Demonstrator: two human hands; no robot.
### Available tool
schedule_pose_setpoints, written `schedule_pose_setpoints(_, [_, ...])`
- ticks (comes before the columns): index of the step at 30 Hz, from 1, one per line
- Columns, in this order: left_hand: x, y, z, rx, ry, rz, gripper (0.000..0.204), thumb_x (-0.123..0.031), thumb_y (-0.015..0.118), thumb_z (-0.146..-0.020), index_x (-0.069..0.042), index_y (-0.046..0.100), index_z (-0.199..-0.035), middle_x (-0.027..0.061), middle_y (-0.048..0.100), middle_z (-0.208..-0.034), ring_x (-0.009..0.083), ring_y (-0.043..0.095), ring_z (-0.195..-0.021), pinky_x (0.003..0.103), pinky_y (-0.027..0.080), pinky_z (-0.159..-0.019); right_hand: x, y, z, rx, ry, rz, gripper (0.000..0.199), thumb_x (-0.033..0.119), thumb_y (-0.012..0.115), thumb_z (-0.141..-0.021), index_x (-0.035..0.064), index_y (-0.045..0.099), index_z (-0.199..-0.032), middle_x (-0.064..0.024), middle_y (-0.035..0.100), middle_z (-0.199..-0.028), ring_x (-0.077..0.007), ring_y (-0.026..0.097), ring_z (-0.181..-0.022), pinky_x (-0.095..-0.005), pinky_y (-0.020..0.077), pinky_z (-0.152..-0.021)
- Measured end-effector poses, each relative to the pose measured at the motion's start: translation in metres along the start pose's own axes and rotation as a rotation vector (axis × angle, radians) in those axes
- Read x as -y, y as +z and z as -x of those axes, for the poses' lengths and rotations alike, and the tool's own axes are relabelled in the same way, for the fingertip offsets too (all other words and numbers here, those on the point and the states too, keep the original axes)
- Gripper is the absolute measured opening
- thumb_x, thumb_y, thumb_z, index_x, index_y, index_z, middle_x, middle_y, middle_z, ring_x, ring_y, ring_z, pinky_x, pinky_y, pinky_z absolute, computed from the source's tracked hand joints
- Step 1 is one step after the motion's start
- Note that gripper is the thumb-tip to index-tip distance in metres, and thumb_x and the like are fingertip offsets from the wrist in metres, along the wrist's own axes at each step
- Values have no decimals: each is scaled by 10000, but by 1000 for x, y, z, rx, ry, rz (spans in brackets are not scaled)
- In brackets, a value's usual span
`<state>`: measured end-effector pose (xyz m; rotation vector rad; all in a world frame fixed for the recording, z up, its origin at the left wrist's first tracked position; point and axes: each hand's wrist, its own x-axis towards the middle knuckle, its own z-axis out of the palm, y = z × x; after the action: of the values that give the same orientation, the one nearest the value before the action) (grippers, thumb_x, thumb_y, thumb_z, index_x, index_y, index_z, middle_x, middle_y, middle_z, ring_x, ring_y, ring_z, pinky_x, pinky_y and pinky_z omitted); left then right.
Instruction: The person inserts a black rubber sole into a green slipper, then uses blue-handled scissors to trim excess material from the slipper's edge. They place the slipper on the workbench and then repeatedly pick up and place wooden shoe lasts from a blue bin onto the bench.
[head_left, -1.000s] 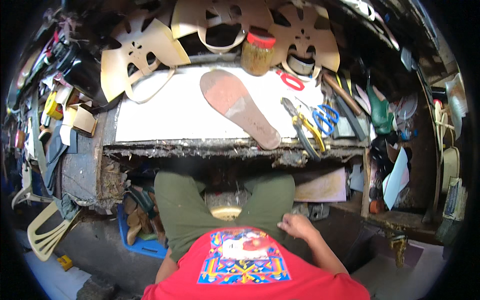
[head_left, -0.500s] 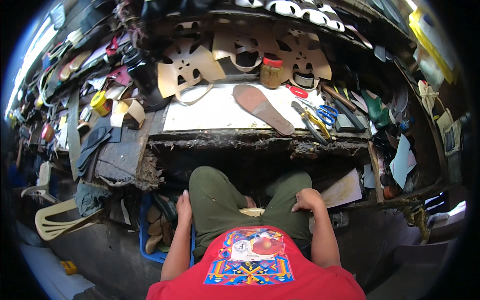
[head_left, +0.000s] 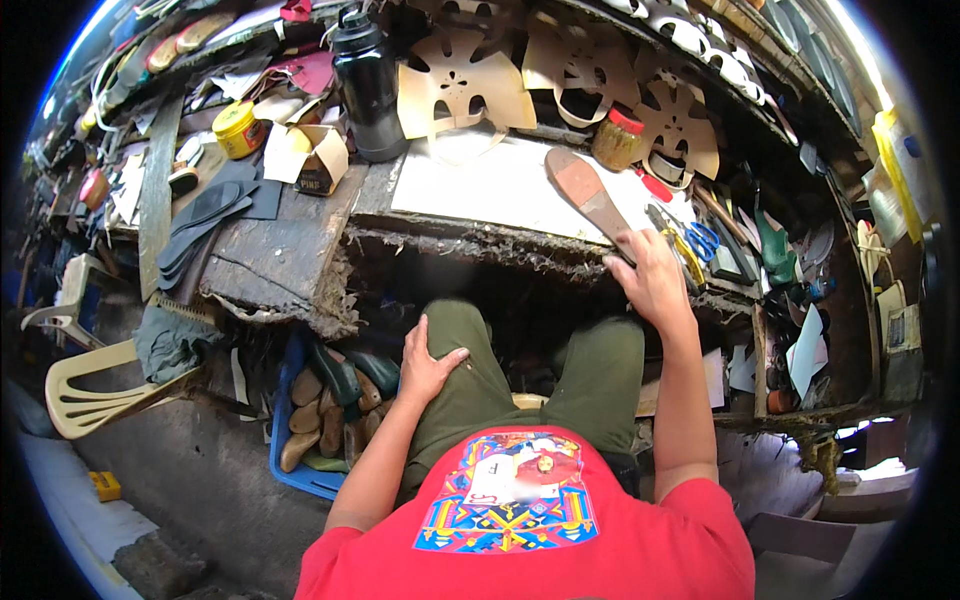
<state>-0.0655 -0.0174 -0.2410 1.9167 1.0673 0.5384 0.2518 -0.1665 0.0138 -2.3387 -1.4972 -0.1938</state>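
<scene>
A brown shoe sole [head_left: 582,190] lies slanted on the white board [head_left: 470,190] of the workbench, its narrow end toward me. My right hand [head_left: 652,278] is at that end, thumb on one side and fingers on the other, gripping it. Just right of this hand lie yellow-handled pliers [head_left: 687,258] and blue-handled scissors [head_left: 702,241]. My left hand [head_left: 427,368] rests on my left thigh, thumb apart from the fingers, holding nothing.
A jar with a red lid [head_left: 618,138] and a black bottle [head_left: 366,85] stand behind the board. Cut tan leather pieces [head_left: 462,85] lean at the back. Dark soles [head_left: 205,225] are stacked at left. Below, a blue crate [head_left: 283,440] holds shoe lasts [head_left: 305,420].
My right hand has left my right thigh and reached forward to the sole's near end. My left hand has moved onto my left thigh. The view has turned somewhat.
</scene>
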Motion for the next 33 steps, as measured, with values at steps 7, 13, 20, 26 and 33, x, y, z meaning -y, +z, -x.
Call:
schedule_pose_setpoints(7, [10, -5, 13, -73, -31, 183, 1029, -339, 920, -764, -25, 393, -1591, 224, 477, -1514, 362, 502, -1400, 436, 416, -1174, -27, 34, -33, 177, 163, 150, 577, 278, 780, -895, 7, 586, -1367, -241, 634, -1328, -425, 602, -1223, -501, 476, -1061])
schedule_pose_setpoints(13, [-10, 17, 1, -28, -16, 130, 1031, -398, 929, -739, 17, 435, -1543, 226, 495, -1498, 387, 494, -1385, 442, 408, -1175, -39, 20, -37, 214, 83, 184, 528, 216, 762, -852, 61, 638, -1341, -247, 651, -1184, -419, 628, -1154, -487, 508, -1013])
schedule_pose_setpoints(20, [-30, 5, 0, -4, -41, 71, 996, -383, 918, -756, -28, 438, -1553, 227, 451, -1536, 412, 479, -1391, 484, 402, -1171, -75, 13, -30, 42, 19, 79, 443, 237, 755, -857, 67, 690, -1260, -178, 674, -1161, -373, 618, -1134, -474, 493, -1004])
schedule_pose_setpoints(26, [-75, 32, -3, -52, 214, -501, 869, -445, 825, -846, -70, 459, -1538, 239, 365, -1599, 451, 378, -1438, 572, 336, -1164, -124, 4, -64, -25, 56, -181, 443, 308, 778, -884, 19, 697, -1211, -198, 703, -1161, -379, 664, -1128, -463, 526, -979])
schedule_pose_setpoints(33, [-96, 55, -35, -47, 121, -627, 732, -507, 738, -904, -56, 558, -1452, 258, 454, -1520, 447, 422, -1408, 571, 378, -1129, -147, 67, -198, -326, 359, -492, 809, 440, 887, -746, -56, 610, -1322, -261, 680, -1298, -364, 679, -1191, -455, 524, -1043])
